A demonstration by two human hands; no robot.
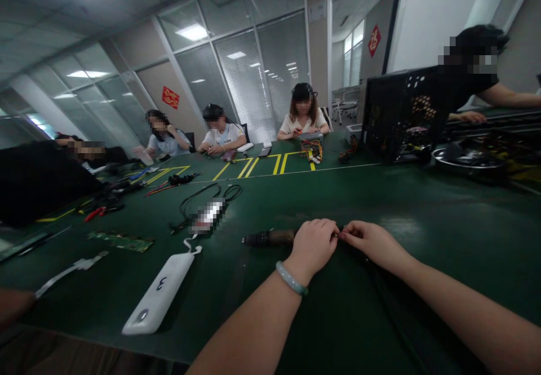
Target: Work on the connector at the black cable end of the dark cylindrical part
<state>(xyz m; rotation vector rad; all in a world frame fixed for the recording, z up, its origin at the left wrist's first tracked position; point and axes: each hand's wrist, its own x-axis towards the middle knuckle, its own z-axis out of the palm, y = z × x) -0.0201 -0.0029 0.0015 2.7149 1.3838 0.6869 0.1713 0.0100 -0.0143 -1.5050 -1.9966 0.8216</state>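
A dark, corded electric screwdriver [270,238] lies on the green table, its narrow tip pointing left. My left hand [313,246], with a pale green bangle [291,278] at the wrist, is wrapped over its rear part. Close beside it, my right hand [372,244] pinches at the tool's back end with thumb and forefinger. What sits between those fingertips is too small to make out. A black cord [391,307] runs from under my right hand towards the near edge.
Left of my hands lie a white power bank [160,293], a phone-like device [209,216], black cables [190,195] and a green circuit board [122,241]. A black computer case [397,119] and a metal bowl [469,161] stand at right. Several people sit around the table.
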